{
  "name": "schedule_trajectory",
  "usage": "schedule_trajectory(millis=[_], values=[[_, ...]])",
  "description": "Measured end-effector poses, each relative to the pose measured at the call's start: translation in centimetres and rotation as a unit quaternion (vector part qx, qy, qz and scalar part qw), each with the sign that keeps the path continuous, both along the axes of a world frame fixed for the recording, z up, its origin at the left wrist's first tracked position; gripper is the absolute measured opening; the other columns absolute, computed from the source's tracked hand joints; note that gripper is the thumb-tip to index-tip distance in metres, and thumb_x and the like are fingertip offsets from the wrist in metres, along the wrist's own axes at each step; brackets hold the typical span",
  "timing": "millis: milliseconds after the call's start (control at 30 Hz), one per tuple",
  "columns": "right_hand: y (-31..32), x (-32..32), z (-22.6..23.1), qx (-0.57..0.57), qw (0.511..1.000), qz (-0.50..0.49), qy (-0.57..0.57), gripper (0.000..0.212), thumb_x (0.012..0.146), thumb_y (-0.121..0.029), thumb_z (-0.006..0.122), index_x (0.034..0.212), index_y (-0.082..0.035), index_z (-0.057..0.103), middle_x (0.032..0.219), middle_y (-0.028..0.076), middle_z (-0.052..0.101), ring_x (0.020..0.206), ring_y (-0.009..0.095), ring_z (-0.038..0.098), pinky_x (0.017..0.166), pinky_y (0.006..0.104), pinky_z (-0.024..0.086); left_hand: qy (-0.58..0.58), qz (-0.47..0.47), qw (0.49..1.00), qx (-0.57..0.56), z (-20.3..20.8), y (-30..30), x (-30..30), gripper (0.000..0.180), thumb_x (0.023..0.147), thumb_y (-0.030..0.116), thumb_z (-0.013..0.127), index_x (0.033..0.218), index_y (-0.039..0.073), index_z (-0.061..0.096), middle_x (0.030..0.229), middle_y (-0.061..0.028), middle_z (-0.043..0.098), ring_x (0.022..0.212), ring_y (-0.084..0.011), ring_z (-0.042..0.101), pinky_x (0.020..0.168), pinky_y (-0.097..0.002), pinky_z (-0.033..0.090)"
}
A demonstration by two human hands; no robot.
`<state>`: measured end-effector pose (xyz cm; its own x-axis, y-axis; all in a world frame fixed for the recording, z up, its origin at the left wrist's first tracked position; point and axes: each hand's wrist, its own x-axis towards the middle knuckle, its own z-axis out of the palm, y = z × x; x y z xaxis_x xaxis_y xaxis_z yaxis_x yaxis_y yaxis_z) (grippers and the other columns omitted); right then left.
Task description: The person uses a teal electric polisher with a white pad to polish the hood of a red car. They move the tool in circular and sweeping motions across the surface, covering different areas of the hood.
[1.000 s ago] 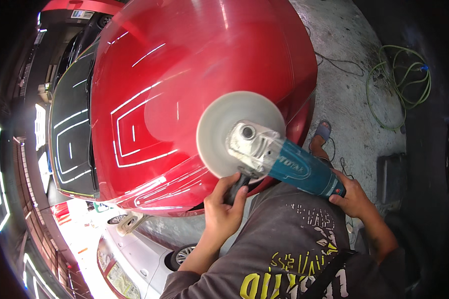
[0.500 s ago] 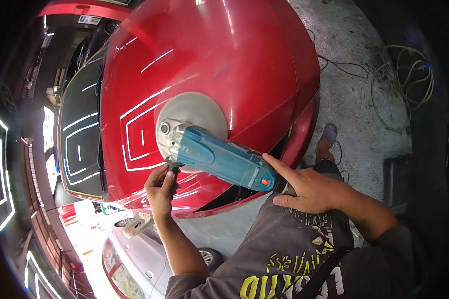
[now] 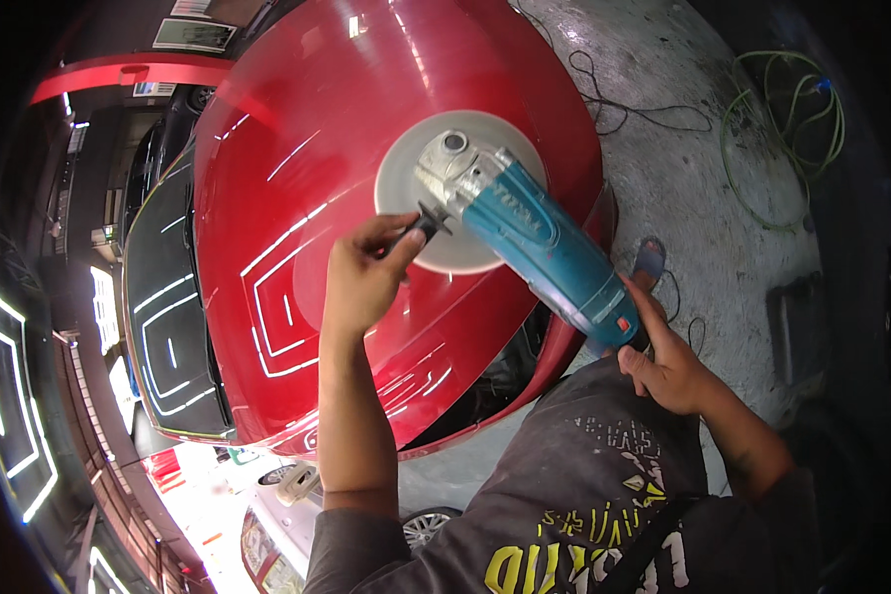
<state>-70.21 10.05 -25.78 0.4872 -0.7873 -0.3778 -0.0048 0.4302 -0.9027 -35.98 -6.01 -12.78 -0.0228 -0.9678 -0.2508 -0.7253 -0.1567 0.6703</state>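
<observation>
A blue and silver rotary polisher (image 3: 549, 247) slants across the front of a red car hood (image 3: 307, 178). Its wide, pale round pad (image 3: 399, 173) is over the hood; whether the two touch I cannot tell. My left hand (image 3: 361, 277) is closed around the black side handle (image 3: 428, 224) near the polisher's metal head. At the other end, beside the small red switch, my right hand (image 3: 673, 356) grips the rear of the body. Part of the pad is hidden by the polisher's head.
Beyond the hood is the dark windshield (image 3: 173, 317). A black cable (image 3: 624, 107) and a coiled green hose (image 3: 782, 129) lie on the grey floor to the right. One sandaled foot (image 3: 650, 259) stands by the bumper. A light-coloured car (image 3: 277, 520) is at lower left.
Both hands have moved the polisher up and to the right over the hood, toward the car's front edge. Its body now slopes more steeply, and my grip stays on both ends.
</observation>
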Motion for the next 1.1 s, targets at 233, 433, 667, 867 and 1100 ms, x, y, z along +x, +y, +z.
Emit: schedule_trajectory(millis=[233, 433, 667, 867, 1100], values=[[-1.1, -0.5, -1.4, 0.033, 0.993, -0.052, -0.099, 0.085, 0.113, -0.036, 0.056, 0.175, -0.02, 0.0, 0.093, 0.009, 0.06, 0.065, 0.014, 0.06, 0.061, 0.0304, 0.055, -0.074, -0.052, 0.996, 0.025, 2.1, -5.2, -4.5, 0.032, 0.1, 0.02, 0.075, 0.124, -0.001, 0.077, 0.09, -0.0097, 0.079, 0.065, -0.0102, 0.063, 0.057, -0.0251, 0.049], [-1.8, -1.2, -0.9, 0.066, 0.994, -0.024, -0.086, 0.087, 0.113, -0.038, 0.058, 0.175, -0.022, 0.0, 0.096, 0.009, 0.062, 0.068, 0.013, 0.061, 0.065, 0.0312, 0.056, -0.061, -0.028, 0.997, 0.025, 1.8, -4.6, -4.4, 0.032, 0.098, 0.022, 0.078, 0.123, 0.001, 0.078, 0.09, -0.0099, 0.079, 0.067, -0.0105, 0.064, 0.058, -0.0254, 0.049], [-2.0, -1.6, -0.9, 0.069, 0.992, 0.009, -0.105, 0.087, 0.113, -0.039, 0.058, 0.175, -0.022, 0.0, 0.104, 0.01, 0.064, 0.068, 0.013, 0.06, 0.066, 0.0316, 0.056, -0.068, 0.0, 0.997, 0.033, 2.1, -3.3, -4.1, 0.034, 0.099, 0.023, 0.077, 0.126, 0.001, 0.076, 0.09, -0.0103, 0.08, 0.063, -0.0091, 0.063, 0.054, -0.0238, 0.046], [-2.2, -1.1, -1.1, 0.058, 0.991, 0.016, -0.118, 0.088, 0.112, -0.039, 0.059, 0.175, -0.019, 0.0, 0.132, 0.017, 0.061, 0.068, 0.013, 0.061, 0.067, 0.0315, 0.057, -0.064, 0.009, 0.998, 0.023, 2.2, -2.4, -3.3, 0.032, 0.1, 0.02, 0.076, 0.126, 0.001, 0.076, 0.09, -0.0111, 0.08, 0.061, -0.0088, 0.063, 0.053, -0.0235, 0.045], [-2.3, -0.6, -0.7, 0.049, 0.993, 0.036, -0.102, 0.09, 0.112, -0.038, 0.059, 0.175, -0.017, 0.0, 0.153, 0.02, 0.054, 0.068, 0.014, 0.061, 0.068, 0.0324, 0.057, -0.07, 0.042, 0.996, 0.034, 2.7, -1.0, -2.1, 0.032, 0.1, 0.017, 0.077, 0.127, -0.001, 0.076, 0.09, -0.0105, 0.08, 0.07, -0.0091, 0.065, 0.059, -0.0249, 0.05]])
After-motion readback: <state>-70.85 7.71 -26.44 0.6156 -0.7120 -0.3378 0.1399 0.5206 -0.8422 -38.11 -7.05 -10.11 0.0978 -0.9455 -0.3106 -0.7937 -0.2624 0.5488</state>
